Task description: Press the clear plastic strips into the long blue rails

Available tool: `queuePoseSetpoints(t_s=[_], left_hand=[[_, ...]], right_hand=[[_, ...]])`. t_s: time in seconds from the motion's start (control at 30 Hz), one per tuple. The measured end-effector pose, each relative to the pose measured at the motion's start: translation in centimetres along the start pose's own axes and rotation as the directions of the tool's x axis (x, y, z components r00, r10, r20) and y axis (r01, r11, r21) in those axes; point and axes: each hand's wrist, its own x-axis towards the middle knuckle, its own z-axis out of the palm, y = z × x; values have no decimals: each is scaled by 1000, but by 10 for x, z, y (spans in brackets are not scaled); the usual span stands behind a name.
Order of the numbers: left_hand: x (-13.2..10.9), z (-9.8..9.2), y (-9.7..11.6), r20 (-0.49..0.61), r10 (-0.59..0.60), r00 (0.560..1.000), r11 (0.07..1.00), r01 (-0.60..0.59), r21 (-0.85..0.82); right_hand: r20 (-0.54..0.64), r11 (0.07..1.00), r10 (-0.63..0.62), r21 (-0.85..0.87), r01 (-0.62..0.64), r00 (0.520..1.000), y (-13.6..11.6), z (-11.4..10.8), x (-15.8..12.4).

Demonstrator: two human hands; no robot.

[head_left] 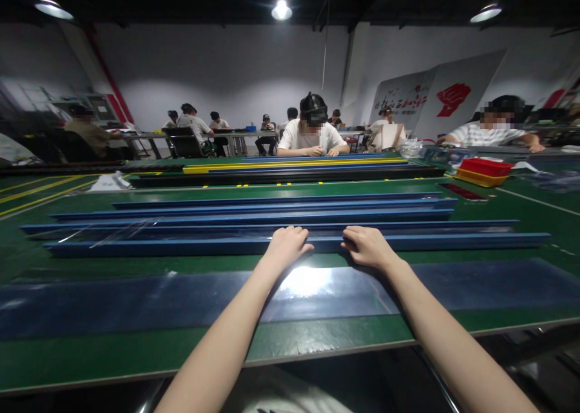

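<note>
A long blue channel strip (181, 247) lies crosswise on the green table in front of me, with clear film around its left part. My left hand (290, 242) is closed over its near rail, a little left of the middle, fingers curled toward its far side. A short way to the right, my right hand (366, 245) grips the same strip, its fingers bent inward and partly hidden. Nearer to me, under my forearms, a wide clear plastic sheet (136, 301) lies flat and reflects the lamp.
Beyond are more blue strips (254, 215), black strips (290, 177) and yellow strips (294, 166). A red and yellow bin (484, 171) and a phone (462, 191) are at the far right. A co-worker (312, 132) sits opposite. The table edge (326, 351) runs close to me.
</note>
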Motion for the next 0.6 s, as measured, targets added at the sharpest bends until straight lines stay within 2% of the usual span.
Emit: queuePoseSetpoints(t_s=[0.3, 0.6], left_hand=[[0, -2, 0, 15, -4, 1000, 1000, 4, 0], [0, 1, 1, 8, -5, 1000, 1000, 5, -1]], right_hand=[[-20, 1000, -25, 15, 26, 999, -22, 7, 12], [-117, 998, -27, 51, 33, 993, -17, 14, 11]])
